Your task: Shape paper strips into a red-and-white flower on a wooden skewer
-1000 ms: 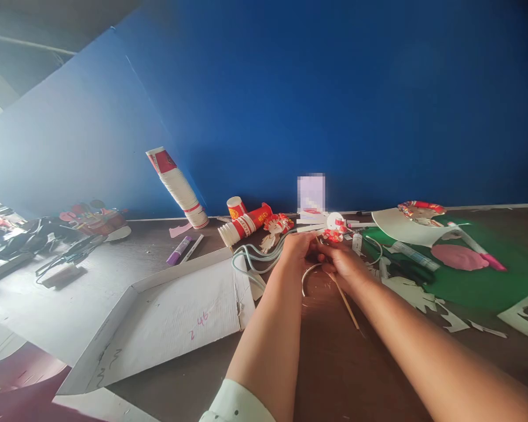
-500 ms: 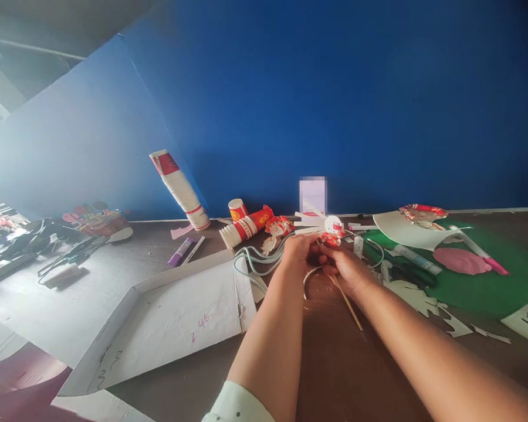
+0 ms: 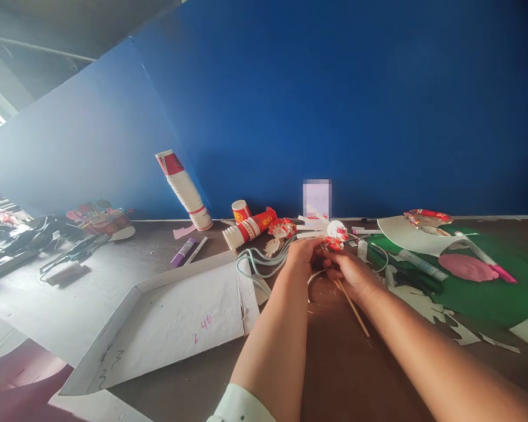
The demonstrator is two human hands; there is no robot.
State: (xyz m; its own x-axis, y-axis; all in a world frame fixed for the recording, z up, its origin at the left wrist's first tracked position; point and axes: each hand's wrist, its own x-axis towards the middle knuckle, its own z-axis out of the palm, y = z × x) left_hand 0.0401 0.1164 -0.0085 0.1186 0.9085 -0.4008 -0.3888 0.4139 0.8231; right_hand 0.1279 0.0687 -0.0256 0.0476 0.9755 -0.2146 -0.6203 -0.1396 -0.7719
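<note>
My left hand (image 3: 305, 251) is closed at the lower left of a small red-and-white paper craft piece (image 3: 336, 233) with a round white top. Its fingertips pinch at that piece's base, partly hidden by the hand. From the other side my right hand (image 3: 351, 271) also has its fingers closed on the base of the piece. A thin wooden stick (image 3: 355, 310) slants down from beneath the right fingers; its upper end is hidden. Pale cords (image 3: 264, 264) loop beside the left wrist. A cut red-and-white paper cup piece (image 3: 280, 231) lies behind them.
Left lies a shallow white cardboard lid (image 3: 176, 316). Behind it are a purple glue stick (image 3: 183, 252), a tilted stack of paper cups (image 3: 185, 190) and more cups (image 3: 250, 228) lying down. At right are a green sheet (image 3: 488, 305), a pink marker (image 3: 504, 274) and paper scraps (image 3: 418, 300).
The whole view has shifted slightly, so things appear a little farther right. Both hands keep nearly the same hold on the paper craft piece.
</note>
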